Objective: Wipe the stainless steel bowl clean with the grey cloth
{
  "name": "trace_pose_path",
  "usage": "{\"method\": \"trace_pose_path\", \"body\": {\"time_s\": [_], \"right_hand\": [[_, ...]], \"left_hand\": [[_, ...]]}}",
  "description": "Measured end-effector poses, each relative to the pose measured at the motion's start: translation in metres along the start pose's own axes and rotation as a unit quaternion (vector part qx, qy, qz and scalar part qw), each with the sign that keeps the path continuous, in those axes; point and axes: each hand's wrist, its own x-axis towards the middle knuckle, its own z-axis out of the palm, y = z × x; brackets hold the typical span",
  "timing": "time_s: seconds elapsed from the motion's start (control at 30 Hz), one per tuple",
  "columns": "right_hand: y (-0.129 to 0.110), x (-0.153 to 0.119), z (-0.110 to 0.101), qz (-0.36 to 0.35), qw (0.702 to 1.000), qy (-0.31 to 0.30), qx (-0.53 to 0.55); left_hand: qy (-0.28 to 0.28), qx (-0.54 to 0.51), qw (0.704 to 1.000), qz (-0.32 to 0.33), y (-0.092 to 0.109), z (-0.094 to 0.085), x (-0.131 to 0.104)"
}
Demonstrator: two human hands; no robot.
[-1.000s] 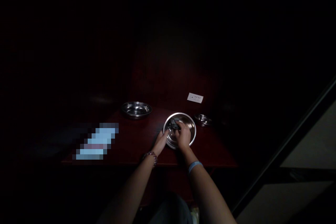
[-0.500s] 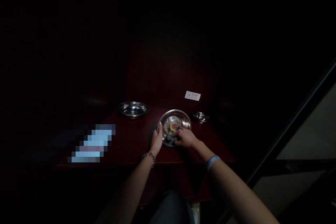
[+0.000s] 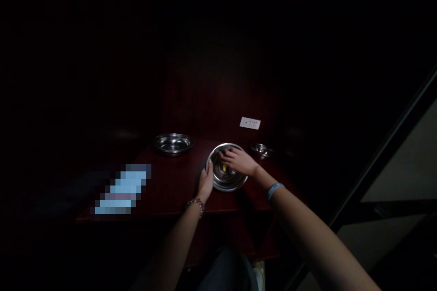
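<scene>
My left hand [image 3: 206, 183] grips the left rim of a shiny steel bowl [image 3: 228, 185], thumb on the inside and fingers behind. The bowl is tilted toward me above the table, with a yellow sticker [image 3: 224, 168] partly showing on its bottom. My right hand [image 3: 237, 160] reaches into the bowl and presses a crumpled grey cloth [image 3: 221, 149] against the upper inner wall. Most of the cloth is hidden under the fingers.
A wide steel bowl [image 3: 174, 144] stands at the back left of the dark red table [image 3: 170, 186], a smaller steel bowl [image 3: 262, 150] at the back right. A pixelated bright patch [image 3: 123, 191] lies left. A white socket plate [image 3: 250, 122] is on the wall.
My right hand has moved the cloth from the bowl's lower inside up to its upper inside, now covering part of the sticker. My left hand keeps its hold on the rim.
</scene>
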Motion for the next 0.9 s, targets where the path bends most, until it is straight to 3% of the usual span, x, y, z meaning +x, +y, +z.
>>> {"method": "trace_pose_path", "body": {"time_s": [0.13,0.23,0.37,0.57,0.73,0.9], "right_hand": [[0.009,-0.005,0.016,0.142,0.969,0.043,0.200],[0.013,-0.019,0.028,0.204,0.937,0.078,0.271],[0.001,-0.038,0.043,0.244,0.943,0.055,0.220],[-0.043,-0.042,0.060,0.330,0.933,0.029,0.140],[-0.076,-0.031,0.061,0.414,0.895,0.021,0.168],[-0.108,-0.016,0.065,0.496,0.836,0.074,0.223]], "left_hand": [[-0.021,0.002,1.000,-0.014,0.001,-0.002,0.000],[-0.027,-0.004,1.000,-0.010,0.004,-0.002,-0.003],[-0.033,0.001,0.999,0.019,0.009,0.000,-0.008],[-0.030,0.036,0.998,0.046,0.013,0.001,-0.012],[-0.031,0.027,0.998,0.038,0.006,0.001,-0.007],[-0.017,0.052,0.998,0.033,-0.001,0.001,0.000]]}}
